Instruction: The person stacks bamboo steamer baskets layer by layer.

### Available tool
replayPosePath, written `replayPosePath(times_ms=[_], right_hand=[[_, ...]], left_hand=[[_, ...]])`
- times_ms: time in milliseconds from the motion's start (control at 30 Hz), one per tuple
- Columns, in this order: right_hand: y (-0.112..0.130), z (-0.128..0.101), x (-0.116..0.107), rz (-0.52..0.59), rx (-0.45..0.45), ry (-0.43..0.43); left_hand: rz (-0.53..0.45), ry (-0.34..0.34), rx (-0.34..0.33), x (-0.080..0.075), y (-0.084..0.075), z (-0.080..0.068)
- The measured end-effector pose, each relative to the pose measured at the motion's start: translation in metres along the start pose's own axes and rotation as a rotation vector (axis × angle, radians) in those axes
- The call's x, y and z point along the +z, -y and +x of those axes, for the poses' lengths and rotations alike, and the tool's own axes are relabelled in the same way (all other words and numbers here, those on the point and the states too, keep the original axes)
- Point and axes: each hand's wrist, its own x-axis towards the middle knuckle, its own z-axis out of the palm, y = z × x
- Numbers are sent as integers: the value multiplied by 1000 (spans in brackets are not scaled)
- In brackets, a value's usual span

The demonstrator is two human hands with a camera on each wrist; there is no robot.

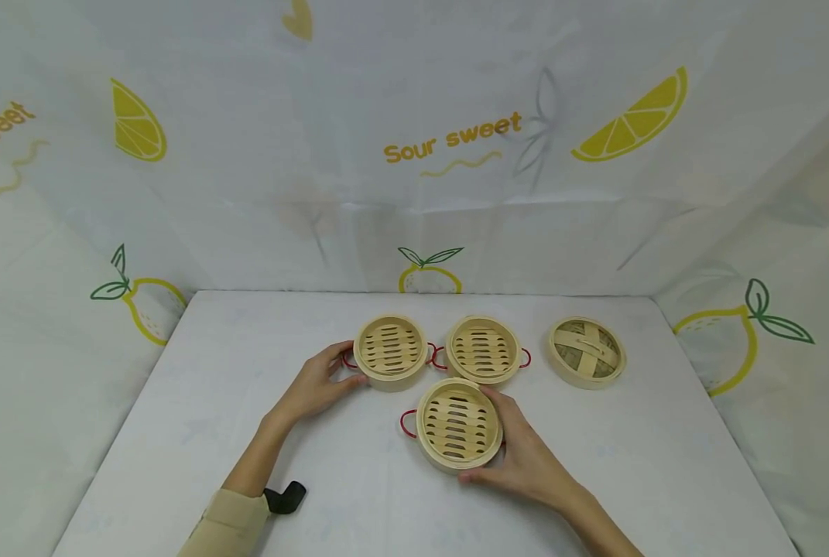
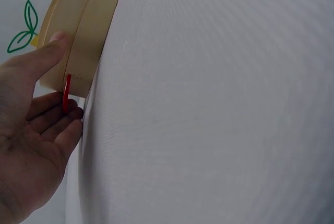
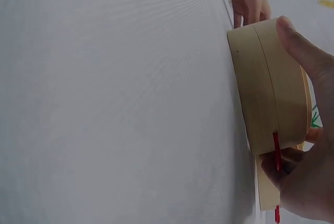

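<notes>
My right hand (image 1: 525, 456) grips the nearest round bamboo steamer basket (image 1: 458, 424) by its right side, thumb at the front and fingers round the back. In the right wrist view this steamer basket (image 3: 269, 88) shows a red handle beside the fingers. My left hand (image 1: 323, 384) holds the left steamer basket (image 1: 390, 348) at its left side. The left wrist view shows the thumb against the wall of that basket (image 2: 86, 31), with the fingers by its red handle (image 2: 67, 93). Both baskets have slatted bottoms facing up.
A third steamer basket (image 1: 484, 350) stands behind the nearest one, between it and the back edge. Farther right lies a woven bamboo lid (image 1: 587, 352) with crossed strips. The white table (image 1: 358, 495) meets a lemon-printed cloth (image 1: 261, 240) at the back.
</notes>
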Motion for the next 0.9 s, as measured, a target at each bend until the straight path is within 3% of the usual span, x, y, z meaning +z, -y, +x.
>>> replayPosePath(times_ms=[900], right_hand=[[6, 2, 5, -4, -10, 3]], left_hand=[[-10, 1, 1, 0, 1, 0]])
